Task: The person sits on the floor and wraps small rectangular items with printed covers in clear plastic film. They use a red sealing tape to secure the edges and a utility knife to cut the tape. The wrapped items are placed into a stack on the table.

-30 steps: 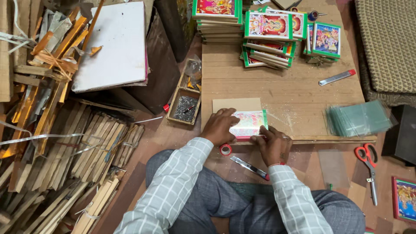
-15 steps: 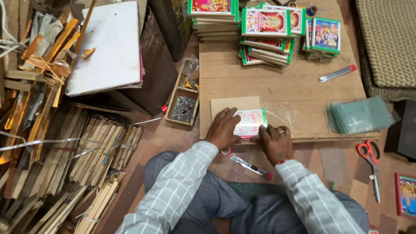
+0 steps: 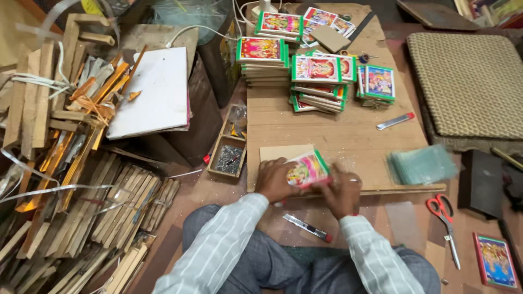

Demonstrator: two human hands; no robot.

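Two hands at work: I see both on one small picture card at the near edge of a wooden board.
Left hand (image 3: 275, 181): grip closed on the card's left side, fingers curled over its near edge.
Right hand (image 3: 342, 190): grip closed on the card's right side; blurred, so I cannot tell the exact finger placement.
Picture card (image 3: 306, 169): bright print with a green border, tilted, held between both hands just above the board's near edge.
Wooden board (image 3: 338, 133): flat on the floor in front of the seated person; it serves as the table.
Cardboard piece (image 3: 280, 152): plain, lying on the board, partly under the left hand.
Framed-picture stacks (image 3: 318, 76): several piles with green borders, at the far end of the board, well apart from the hands.
Utility knife, far (image 3: 395, 121): grey with a red tip, on the board right of centre.
Utility knife, near (image 3: 308, 228): on the floor between the person's knees, just below the hands.
Glass sheets (image 3: 422, 165): greenish stack at the board's right edge, near the right hand.
Scissors (image 3: 445, 220): red handles, on the floor to the right.
Small tray (image 3: 229, 149): open wooden box of small dark hardware, just left of the board.
White panel (image 3: 155, 92): lying tilted on a dark box, left of the tray.
Wood strips (image 3: 81, 190): loose bundles heaped on the far left.
Woven mat (image 3: 471, 81): top right, beside the board.
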